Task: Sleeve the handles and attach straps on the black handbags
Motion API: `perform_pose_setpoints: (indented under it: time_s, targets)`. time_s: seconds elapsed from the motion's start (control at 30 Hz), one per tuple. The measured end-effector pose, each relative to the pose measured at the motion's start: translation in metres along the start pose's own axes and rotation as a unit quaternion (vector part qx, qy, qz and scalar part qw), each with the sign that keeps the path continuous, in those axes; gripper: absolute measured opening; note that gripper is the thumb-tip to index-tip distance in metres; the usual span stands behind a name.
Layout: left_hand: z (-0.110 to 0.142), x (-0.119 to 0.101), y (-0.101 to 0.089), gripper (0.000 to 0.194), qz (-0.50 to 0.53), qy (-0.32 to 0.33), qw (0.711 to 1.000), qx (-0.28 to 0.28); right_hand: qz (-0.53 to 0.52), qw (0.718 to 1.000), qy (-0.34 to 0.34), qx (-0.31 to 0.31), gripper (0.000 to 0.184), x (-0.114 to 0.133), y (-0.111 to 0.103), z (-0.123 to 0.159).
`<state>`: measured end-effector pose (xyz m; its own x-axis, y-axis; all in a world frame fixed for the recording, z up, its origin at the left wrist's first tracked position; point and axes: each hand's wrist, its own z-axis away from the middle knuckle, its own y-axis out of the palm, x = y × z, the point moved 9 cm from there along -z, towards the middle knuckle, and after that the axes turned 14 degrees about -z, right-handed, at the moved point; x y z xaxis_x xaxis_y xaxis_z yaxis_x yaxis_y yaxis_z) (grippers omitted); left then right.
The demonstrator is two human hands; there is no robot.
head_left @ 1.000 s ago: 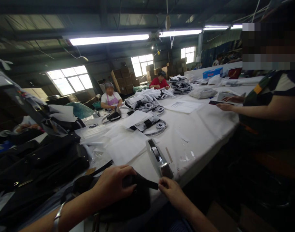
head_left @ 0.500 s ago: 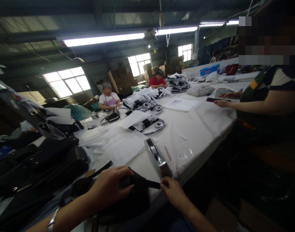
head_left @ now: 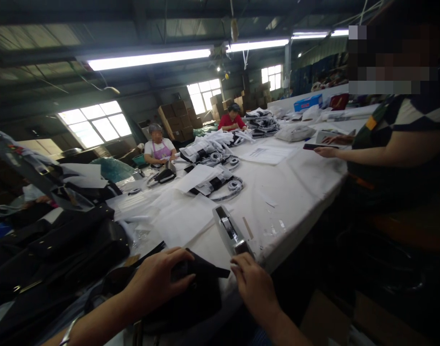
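Note:
My left hand (head_left: pixel 165 275) is closed over the top of a black bag (head_left: pixel 191 302), thumb and fingers wrapped around a dark part of it. From the bag a flat black strap (head_left: pixel 216 271) sticks out to the right, its end loose. Just past that end, my right hand (head_left: pixel 254 283) has its thumb and fingers pinched together at the near end of a grey tape dispenser (head_left: pixel 227 228). Whatever lies between those fingertips is too small to make out. Much of the bag is dark and partly covered by my left hand and forearm.
Black bags (head_left: pixel 76 250) pile up on the left. White sheets (head_left: pixel 184 216) and a wrapped bundle with a coiled strap (head_left: pixel 222 185) lie beyond the dispenser on the white table (head_left: pixel 292 192). One person (head_left: pixel 396 139) stands at the right; two others sit across the table.
My right hand has let go of the strap's end and moved up to the tape dispenser's near end. My left hand keeps its hold on the bag. The view has shifted slightly.

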<state>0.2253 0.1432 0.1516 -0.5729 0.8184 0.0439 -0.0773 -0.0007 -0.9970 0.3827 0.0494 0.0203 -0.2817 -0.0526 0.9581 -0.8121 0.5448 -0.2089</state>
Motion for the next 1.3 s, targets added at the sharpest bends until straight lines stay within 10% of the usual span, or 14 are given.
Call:
perform_pose_setpoints:
  time_s: [0.13, 0.4, 0.63, 1.3]
  targets:
    - [0.002, -0.003, 0.000, 0.024, 0.012, 0.000, 1.000, 0.010, -0.127, 0.986, -0.081, 0.072, 0.026, 0.047, 0.025, -0.006]
    - [0.002, 0.030, 0.011, 0.046, 0.102, -0.135, 0.985, 0.042, -0.273, 0.954, 0.018, 0.126, 0.012, 0.041, 0.060, -0.017]
    - [0.003, 0.045, 0.055, 0.042, 0.335, -0.228, 0.892, 0.203, -0.336, 0.923, 0.063, 0.175, 0.008, 0.039, 0.074, -0.018]
    - [-0.005, 0.048, 0.057, 0.027, 0.209, -0.269, 0.915, 0.215, -0.357, 0.917, 0.073, 0.161, 0.013, 0.029, 0.071, -0.016]
